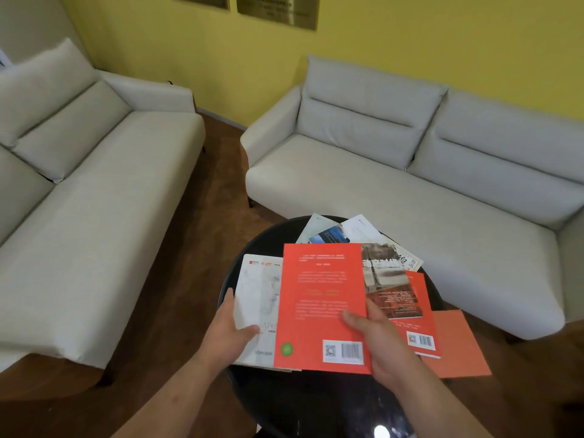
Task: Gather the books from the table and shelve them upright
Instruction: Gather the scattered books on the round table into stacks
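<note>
Head view: a round, glossy black worktop (pixel 316 403) carries a loose spread of flat paperbacks. The right hand (pixel 388 346) has its grip clamped on a large smooth red paperback (pixel 319 298), thumb on the cover, fingers beneath its right edge. Left of the red paperback, the left hand (pixel 230 330) rests with its grip apart, fingers straight along the edge of a matte white paperback (pixel 259 289). Right of it lie a photo-covered book (pixel 388 279), a second red book (pixel 420 339) and a thin orange sheet (pixel 458 346). Beyond it pale books (pixel 319 229) fan out, then two grey fabric sofas (pixel 410 197) and a yellow wall (pixel 221 58).
</note>
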Demonstrator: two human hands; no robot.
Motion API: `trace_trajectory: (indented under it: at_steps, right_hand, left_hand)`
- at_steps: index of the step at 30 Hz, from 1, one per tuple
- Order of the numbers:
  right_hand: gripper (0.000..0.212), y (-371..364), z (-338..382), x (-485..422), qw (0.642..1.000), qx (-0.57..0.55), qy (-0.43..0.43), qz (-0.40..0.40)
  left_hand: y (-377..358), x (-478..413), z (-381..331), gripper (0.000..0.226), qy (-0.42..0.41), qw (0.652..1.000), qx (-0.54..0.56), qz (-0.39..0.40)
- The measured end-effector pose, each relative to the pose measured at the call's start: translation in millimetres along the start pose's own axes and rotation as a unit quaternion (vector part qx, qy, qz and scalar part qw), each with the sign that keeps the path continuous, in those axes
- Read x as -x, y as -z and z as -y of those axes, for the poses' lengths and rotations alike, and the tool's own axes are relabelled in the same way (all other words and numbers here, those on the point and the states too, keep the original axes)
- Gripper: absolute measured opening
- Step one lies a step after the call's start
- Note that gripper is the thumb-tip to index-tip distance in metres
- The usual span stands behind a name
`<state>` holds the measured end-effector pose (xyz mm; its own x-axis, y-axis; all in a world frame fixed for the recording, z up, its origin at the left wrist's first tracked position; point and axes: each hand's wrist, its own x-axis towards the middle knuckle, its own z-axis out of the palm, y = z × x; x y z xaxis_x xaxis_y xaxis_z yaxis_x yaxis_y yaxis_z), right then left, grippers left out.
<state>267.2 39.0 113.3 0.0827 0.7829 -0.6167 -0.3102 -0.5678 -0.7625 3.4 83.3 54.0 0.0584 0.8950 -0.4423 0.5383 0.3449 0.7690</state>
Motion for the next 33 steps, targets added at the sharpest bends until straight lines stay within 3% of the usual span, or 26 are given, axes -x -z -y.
trace_trajectory:
  at_steps: [3,7,13,15,17,20,23,27,30,33]
  right_hand:
    - [0.029,-19.1,-18.1,-24.9,0.999,0.007,-0.054,0.007]
    - [0.025,-24.8,-38.5,-40.5,0.994,0.039,-0.093,-0.037]
    - [0.021,-49.2,-44.2,-56.7,0.993,0.084,-0.08,-0.034]
    - [0.026,-62.5,-45.8,-57.9,0.99,0.126,-0.057,-0.027]
    - [0.037,-71.0,-45.6,-60.4,0.986,0.159,-0.041,-0.033]
    - [0.063,-69.9,-41.1,-67.3,0.992,0.114,-0.058,-0.017]
    - [0.063,-72.8,-38.4,-68.8,0.996,0.069,-0.058,0.021]
    - [0.061,-83.6,-49.5,-67.6,0.995,0.069,-0.069,0.035]
    - [0.053,-75.3,-53.9,-75.2,0.996,0.021,-0.079,0.027]
    - [0.066,-64.5,-59.5,-82.5,0.993,0.004,-0.111,0.028]
  left_hand:
    - [4.0,-5.5,1.7,0.053,0.01,1.0,-0.02,-0.018]
    - [2.4,-8.7,5.6,0.049,0.015,1.0,-0.007,-0.027]
    - [1.8,-15.7,5.8,0.022,0.035,0.995,0.051,-0.078]
    - [3.7,-19.0,7.9,0.025,0.035,0.993,0.074,-0.084]
    - [8.2,-22.0,7.4,0.029,0.046,0.992,0.099,-0.064]
    - [15.5,-29.0,-0.8,0.054,0.102,0.97,0.215,0.04]
    - [19.1,-34.0,-7.8,0.039,0.118,0.944,0.282,0.12]
    - [19.9,-37.9,-0.7,0.03,0.135,0.929,0.317,0.134]
    - [22.2,-42.6,10.0,0.041,0.147,0.918,0.335,0.151]
    - [22.7,-44.8,19.3,0.062,0.193,0.902,0.342,0.18]
